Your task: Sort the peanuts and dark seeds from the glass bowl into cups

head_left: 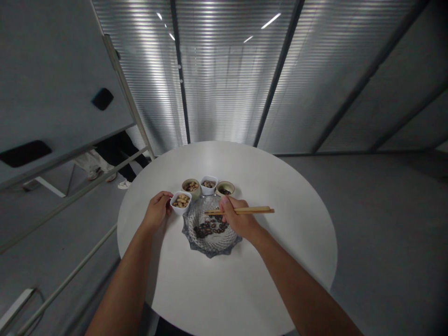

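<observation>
My right hand [236, 217] grips a pair of wooden chopsticks [254, 210], their tips pointing left over a clear glass dish [210, 249] with a scalloped rim. Whether anything sits between the tips is too small to tell. Dark, shiny beans or seeds [212, 227] lie in the dish. My left hand [158, 211] rests on the table with curled fingers against the side of a square white bowl [180, 210], which contains pale tan nuts that look like peanuts [181, 201]. Some of the dish is hidden behind my right hand.
Behind the dish stand a beige bowl [191, 182] of tan pieces, a white bowl [209, 178] of dark speckled pieces and another beige bowl [226, 184] with dark pieces. The round white table [290, 205] has a whiteboard frame [135, 105] to its left. A person's legs [122, 151] show beyond.
</observation>
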{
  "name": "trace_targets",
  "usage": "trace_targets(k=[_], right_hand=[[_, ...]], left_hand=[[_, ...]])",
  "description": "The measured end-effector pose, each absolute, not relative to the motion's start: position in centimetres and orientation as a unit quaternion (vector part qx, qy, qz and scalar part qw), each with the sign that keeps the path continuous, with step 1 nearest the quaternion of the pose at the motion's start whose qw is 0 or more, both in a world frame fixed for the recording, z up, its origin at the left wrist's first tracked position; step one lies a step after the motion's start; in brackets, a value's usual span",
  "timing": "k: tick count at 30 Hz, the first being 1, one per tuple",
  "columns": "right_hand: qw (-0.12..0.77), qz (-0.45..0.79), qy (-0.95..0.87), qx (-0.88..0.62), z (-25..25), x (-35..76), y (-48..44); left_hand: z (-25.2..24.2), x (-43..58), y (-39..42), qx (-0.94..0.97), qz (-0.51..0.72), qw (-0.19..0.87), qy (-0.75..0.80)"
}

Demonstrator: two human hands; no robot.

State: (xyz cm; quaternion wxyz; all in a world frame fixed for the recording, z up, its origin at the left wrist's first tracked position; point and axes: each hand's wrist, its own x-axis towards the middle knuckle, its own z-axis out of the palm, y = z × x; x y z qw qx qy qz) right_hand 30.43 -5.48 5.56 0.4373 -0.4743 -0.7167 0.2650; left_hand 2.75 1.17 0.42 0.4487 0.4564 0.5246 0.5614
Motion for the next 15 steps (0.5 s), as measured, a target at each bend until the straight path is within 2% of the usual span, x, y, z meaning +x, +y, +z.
trace_targets(k=[15], right_hand=[[0.477,0.348,-0.674,-0.444,5.67,30.90,-5.38]], left_hand=[[0.63,2.88,0.95,0.446,0.560,0.459,0.527]])
